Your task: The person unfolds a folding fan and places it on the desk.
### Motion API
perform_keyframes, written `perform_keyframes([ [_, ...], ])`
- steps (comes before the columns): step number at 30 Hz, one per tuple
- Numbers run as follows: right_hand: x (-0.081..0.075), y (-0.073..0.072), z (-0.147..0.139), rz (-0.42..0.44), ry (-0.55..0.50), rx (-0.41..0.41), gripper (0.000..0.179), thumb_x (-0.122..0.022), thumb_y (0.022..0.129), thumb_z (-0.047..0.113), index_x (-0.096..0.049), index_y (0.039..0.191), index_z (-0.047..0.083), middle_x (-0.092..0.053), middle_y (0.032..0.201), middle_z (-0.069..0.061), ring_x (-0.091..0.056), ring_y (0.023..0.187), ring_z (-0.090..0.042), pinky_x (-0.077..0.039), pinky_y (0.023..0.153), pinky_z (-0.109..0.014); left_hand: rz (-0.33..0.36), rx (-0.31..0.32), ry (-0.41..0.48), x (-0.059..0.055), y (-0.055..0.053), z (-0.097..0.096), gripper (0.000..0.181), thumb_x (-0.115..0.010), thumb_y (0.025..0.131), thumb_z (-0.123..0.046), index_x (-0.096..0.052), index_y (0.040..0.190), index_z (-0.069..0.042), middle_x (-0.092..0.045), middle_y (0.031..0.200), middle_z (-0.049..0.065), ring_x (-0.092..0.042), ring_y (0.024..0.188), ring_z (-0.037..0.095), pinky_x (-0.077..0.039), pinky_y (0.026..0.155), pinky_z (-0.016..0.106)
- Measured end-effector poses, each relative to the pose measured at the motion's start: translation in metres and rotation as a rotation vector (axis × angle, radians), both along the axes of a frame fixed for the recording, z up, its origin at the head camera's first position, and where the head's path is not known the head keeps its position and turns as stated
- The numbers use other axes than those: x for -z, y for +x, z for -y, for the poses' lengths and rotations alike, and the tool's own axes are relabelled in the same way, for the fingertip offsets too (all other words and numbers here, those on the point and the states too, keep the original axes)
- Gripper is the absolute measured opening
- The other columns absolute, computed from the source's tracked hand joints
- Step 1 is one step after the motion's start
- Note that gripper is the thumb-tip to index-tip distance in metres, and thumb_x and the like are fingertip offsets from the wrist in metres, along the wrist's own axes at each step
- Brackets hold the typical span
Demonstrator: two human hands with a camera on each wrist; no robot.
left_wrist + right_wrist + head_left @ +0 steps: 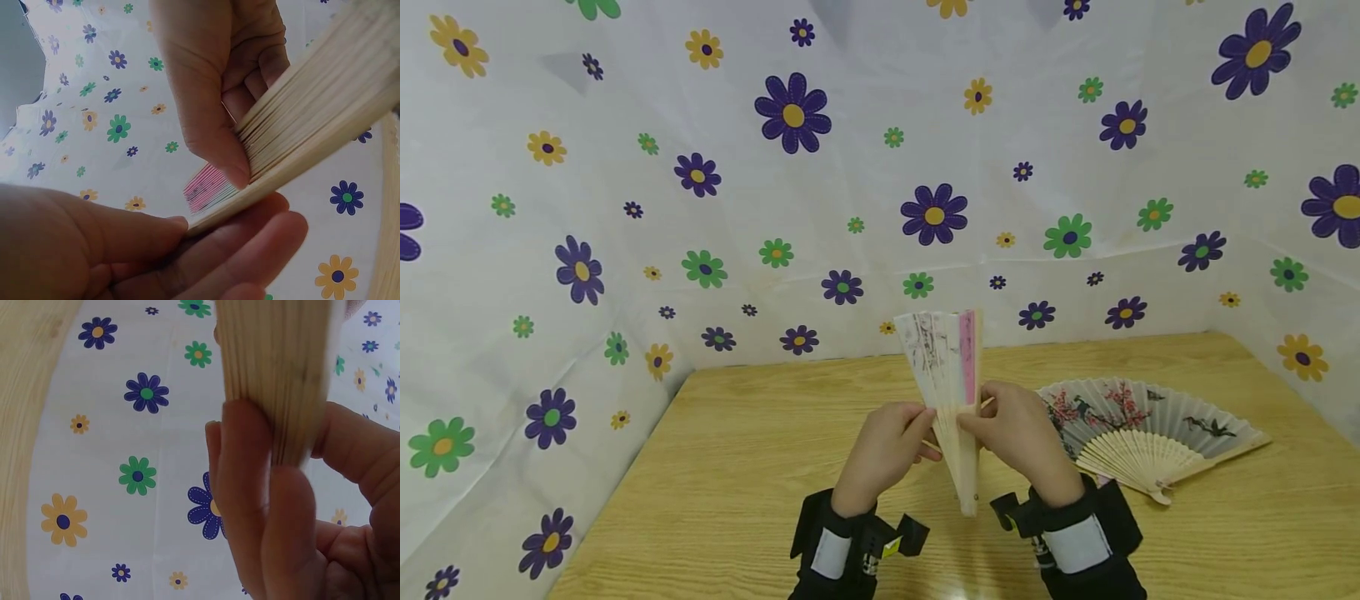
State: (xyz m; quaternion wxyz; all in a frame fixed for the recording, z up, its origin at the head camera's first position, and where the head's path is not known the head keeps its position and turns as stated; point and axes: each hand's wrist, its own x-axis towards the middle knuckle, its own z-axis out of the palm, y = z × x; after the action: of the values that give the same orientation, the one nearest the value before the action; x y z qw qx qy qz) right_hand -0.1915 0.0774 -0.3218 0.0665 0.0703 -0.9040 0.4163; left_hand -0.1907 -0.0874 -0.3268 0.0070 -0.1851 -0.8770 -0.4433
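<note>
A partly spread folding fan (936,358) stands upright between my two hands in the head view. Its pale cloth has dark line drawings and a pink strip at the right, above narrow wooden ribs. My left hand (885,450) pinches the fan's left side. On the right side, the thumb and fingers of my right hand (1018,429) grip the ribs. Up close, the wooden ribs (325,94) lie stacked tightly in the left wrist view. Fingers wrap round the blurred rib stack (275,356) in the right wrist view, where the fan's cloth is barely visible.
A second folding fan (1138,425), spread wide with red blossoms and birds, lies on the wooden table (737,467) beyond my right hand. A white flowered cloth (850,183) hangs behind the table and along its sides.
</note>
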Motion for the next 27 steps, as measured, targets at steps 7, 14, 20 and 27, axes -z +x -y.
perform_keyframes([
  [7,0.001,-0.003,-0.005,0.0,-0.016,0.02,0.022,-0.068,0.082,0.007,-0.068,0.096,-0.01,-0.074,0.076,-0.021,-0.058,0.053,-0.016,-0.037,0.044,-0.024,-0.001,-0.004,0.008,-0.002,0.001,0.002,0.029,-0.048,0.103,-0.009,-0.071,0.098,0.008,-0.075,0.081,0.02,-0.071,0.065,0.021,-0.061,0.059,0.039],
  [14,0.001,-0.004,-0.009,0.017,-0.02,0.012,0.025,-0.067,0.084,0.009,-0.067,0.098,-0.012,-0.073,0.076,-0.021,-0.061,0.054,-0.017,-0.037,0.045,-0.024,0.009,-0.016,-0.002,-0.005,0.002,0.003,0.029,-0.048,0.103,-0.01,-0.071,0.097,0.007,-0.075,0.08,0.02,-0.071,0.066,0.02,-0.061,0.06,0.039],
  [20,0.001,-0.004,-0.011,0.013,-0.029,0.032,0.021,-0.067,0.084,0.009,-0.066,0.093,-0.01,-0.072,0.07,-0.018,-0.059,0.052,-0.016,-0.034,0.044,-0.024,0.013,-0.031,-0.004,-0.005,0.003,0.006,0.029,-0.047,0.103,-0.009,-0.071,0.096,0.007,-0.075,0.081,0.019,-0.071,0.066,0.02,-0.061,0.06,0.037],
  [27,0.0,-0.003,-0.012,0.011,-0.021,0.028,0.02,-0.066,0.087,0.01,-0.069,0.089,-0.01,-0.072,0.066,-0.017,-0.064,0.052,-0.019,-0.033,0.043,-0.023,0.021,-0.042,0.002,-0.004,0.001,0.007,0.029,-0.048,0.103,-0.009,-0.071,0.094,0.006,-0.074,0.08,0.019,-0.071,0.065,0.02,-0.061,0.061,0.04],
])
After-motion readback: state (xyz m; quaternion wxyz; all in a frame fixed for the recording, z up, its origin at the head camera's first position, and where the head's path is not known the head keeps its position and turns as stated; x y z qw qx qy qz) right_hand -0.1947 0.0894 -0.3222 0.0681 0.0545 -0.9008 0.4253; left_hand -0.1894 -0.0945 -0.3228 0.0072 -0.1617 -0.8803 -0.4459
